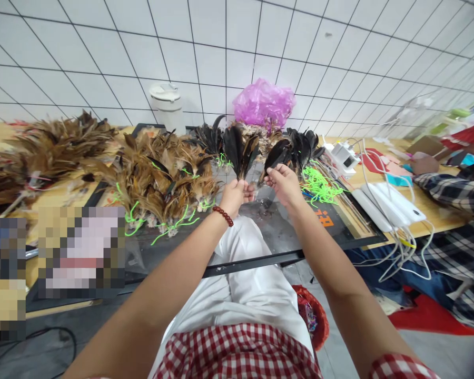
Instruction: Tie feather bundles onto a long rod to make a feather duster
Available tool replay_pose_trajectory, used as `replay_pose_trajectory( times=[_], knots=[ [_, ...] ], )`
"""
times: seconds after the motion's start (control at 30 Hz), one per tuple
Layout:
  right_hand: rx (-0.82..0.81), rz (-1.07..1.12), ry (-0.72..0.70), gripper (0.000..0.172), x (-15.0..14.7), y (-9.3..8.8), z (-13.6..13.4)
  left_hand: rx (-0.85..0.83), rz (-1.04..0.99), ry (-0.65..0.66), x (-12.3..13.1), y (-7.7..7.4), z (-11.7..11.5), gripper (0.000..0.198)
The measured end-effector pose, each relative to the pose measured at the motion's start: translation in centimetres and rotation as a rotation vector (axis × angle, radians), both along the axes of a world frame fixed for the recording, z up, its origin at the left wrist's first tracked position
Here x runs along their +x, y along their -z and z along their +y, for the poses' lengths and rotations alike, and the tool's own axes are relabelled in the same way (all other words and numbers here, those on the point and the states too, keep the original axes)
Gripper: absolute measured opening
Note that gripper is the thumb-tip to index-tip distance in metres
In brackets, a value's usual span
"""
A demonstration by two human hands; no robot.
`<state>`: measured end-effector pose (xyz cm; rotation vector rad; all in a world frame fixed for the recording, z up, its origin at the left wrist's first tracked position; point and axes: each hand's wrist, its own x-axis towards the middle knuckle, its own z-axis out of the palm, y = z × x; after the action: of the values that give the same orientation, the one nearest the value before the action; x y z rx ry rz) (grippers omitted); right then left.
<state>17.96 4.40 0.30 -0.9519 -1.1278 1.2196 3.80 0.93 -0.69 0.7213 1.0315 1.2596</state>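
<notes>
My left hand, with a beaded bracelet at the wrist, is closed around the base of a small bunch of black and brown feathers, tips fanned upward. Just to its right, my right hand pinches a dark feather near its lower end. Behind that hand lies a heap of black feathers, with bright green strings beside it. More black feathers rest behind my left hand. Left of my hands spreads a large pile of brown feather bunches, several with green ties.
A pink plastic bag and a white lidded container stand by the tiled wall. Another brown feather pile lies far left. At right are a white power bank with tangled cables and a person's plaid sleeve. A red basket sits below.
</notes>
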Motion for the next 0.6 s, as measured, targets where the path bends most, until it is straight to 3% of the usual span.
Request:
replay_pose_trajectory(
  times=[0.23, 0.4, 0.47, 0.6],
  knots=[
    [0.162, -0.198, 0.138, 0.028, -0.79, 0.52, 0.15, -0.029, 0.025, 0.171, -0.05, -0.07, -0.31, 0.018],
    [0.224, -0.123, 0.135, 0.032, -0.84, 0.4, -0.19, -0.033, -0.008, 0.228, -0.15, -0.2, -0.4, 0.017],
    [0.187, -0.087, 0.094, 0.039, -0.9, 0.43, -0.38, -0.033, -0.057, 0.208, -0.2, -0.33, -0.42, 0.017],
    [-0.013, -0.156, -0.138, 0.038, -0.88, 0.88, -0.51, -0.031, -0.153, 0.155, -0.37, -0.5, -0.3, 0.014]
  ],
)
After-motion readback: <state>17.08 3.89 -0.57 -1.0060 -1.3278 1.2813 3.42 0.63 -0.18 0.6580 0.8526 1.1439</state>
